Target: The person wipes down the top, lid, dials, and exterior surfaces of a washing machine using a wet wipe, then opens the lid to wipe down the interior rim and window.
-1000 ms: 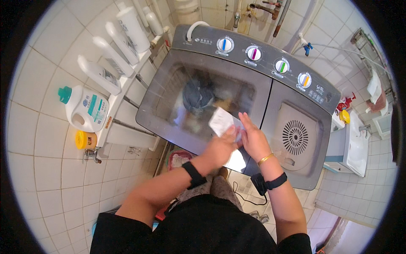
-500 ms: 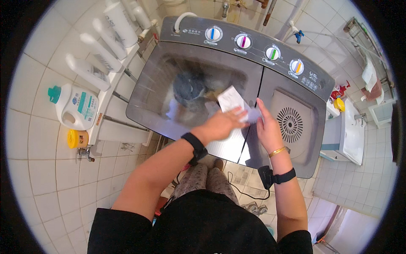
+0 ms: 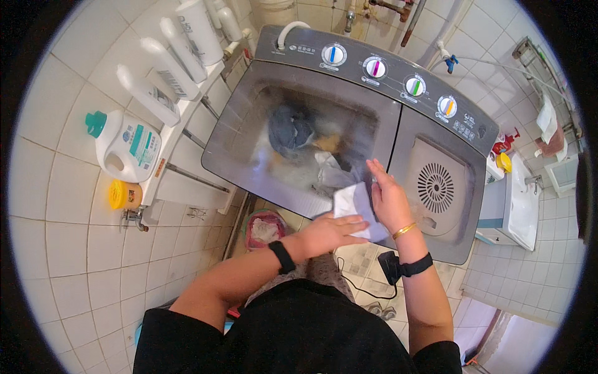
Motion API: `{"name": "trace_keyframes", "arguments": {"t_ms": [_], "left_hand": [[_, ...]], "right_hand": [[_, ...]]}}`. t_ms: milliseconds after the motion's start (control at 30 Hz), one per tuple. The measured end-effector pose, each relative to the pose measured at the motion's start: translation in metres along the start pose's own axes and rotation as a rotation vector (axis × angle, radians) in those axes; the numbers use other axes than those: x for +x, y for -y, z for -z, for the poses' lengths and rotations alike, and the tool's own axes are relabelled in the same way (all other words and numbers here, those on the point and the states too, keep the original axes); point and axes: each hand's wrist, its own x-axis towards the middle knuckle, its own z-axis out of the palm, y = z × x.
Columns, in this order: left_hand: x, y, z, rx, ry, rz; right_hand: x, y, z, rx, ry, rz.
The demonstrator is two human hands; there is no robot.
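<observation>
Over the washer (image 3: 349, 137), head view: both hands pinch a pale cloth (image 3: 355, 206) at the tub's front edge, left hand (image 3: 330, 232) below, right hand (image 3: 389, 199) beside. Best keep both grips firm and lift it clear of the rim.

White tiled walls (image 3: 56, 249); patterned floor (image 3: 361, 258), possibly tile.

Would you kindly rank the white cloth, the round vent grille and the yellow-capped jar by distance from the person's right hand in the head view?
From the right hand:
1. White cloth, touching it on its left.
2. Round vent grille, just to its right on the washer's lid.
3. Yellow-capped jar, far left by the wall.
</observation>
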Motion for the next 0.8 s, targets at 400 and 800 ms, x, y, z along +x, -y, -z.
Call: {"name": "trace_keyframes", "arguments": {"t_ms": [400, 800], "left_hand": [[-0.127, 0.086, 0.097, 0.041, -0.017, 0.387], [-0.063, 0.055, 0.064, 0.079, -0.045, 0.367]], "right_hand": [[-0.023, 0.025, -0.030, -0.042, 0.184, -0.020], [-0.007, 0.069, -0.059, -0.114, 0.322, -0.029]]}}
